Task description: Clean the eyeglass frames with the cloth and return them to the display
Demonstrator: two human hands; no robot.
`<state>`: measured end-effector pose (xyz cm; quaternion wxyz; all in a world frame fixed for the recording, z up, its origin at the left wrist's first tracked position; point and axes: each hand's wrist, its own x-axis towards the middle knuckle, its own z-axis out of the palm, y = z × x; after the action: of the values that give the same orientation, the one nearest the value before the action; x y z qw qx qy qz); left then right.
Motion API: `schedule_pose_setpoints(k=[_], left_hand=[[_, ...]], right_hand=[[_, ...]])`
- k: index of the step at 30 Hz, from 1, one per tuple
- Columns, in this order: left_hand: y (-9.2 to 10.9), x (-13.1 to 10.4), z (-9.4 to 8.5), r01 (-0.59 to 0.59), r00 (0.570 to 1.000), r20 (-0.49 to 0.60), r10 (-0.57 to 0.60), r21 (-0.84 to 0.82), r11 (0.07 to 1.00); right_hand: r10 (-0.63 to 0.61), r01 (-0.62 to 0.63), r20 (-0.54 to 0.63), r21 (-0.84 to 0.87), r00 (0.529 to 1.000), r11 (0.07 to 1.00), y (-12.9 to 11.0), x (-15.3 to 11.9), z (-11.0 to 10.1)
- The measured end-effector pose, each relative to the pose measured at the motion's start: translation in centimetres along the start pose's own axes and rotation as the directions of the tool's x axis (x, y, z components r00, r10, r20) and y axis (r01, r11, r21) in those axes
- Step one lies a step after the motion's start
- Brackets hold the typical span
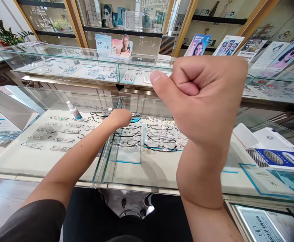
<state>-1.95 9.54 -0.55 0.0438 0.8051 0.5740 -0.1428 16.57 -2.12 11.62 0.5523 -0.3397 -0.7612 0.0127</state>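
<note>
My right hand (202, 90) is raised close to the camera on the right, closed in a fist with the thumb lying out to the left. Nothing shows in its curled fingers. Farther off, my left hand (121, 117) is stretched over the glass counter, also a fist, with nothing sticking out of it. Rows of eyeglasses (128, 143) with dark frames lie beneath and around it in the display case. Left of that hand, a white spray bottle (74, 111) with a blue-banded label stands among more glasses. My right hand hides part of the counter behind it.
A second glass showcase (118, 72) with eyeglasses runs across the back. Advertising cards (199, 45) stand on top of it. An opened white and blue box (279, 156) sits at the right. Leafy plants (5, 35) are at the far left.
</note>
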Motion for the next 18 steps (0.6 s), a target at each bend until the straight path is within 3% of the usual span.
schedule_pose_setpoints(k=[9,18], left_hand=[[0.0,0.4,0.2,0.039,0.993,-0.107,-0.042,-0.030,0.999],[0.5,2.0,2.0,0.097,0.976,-0.186,-0.113,-0.096,0.991]], right_hand=[[-0.044,0.044,-0.022,-0.006,0.999,0.999,-0.2,0.0,0.1],[-0.023,0.023,-0.027,0.000,0.999,1.000,-0.2,0.0,0.3]])
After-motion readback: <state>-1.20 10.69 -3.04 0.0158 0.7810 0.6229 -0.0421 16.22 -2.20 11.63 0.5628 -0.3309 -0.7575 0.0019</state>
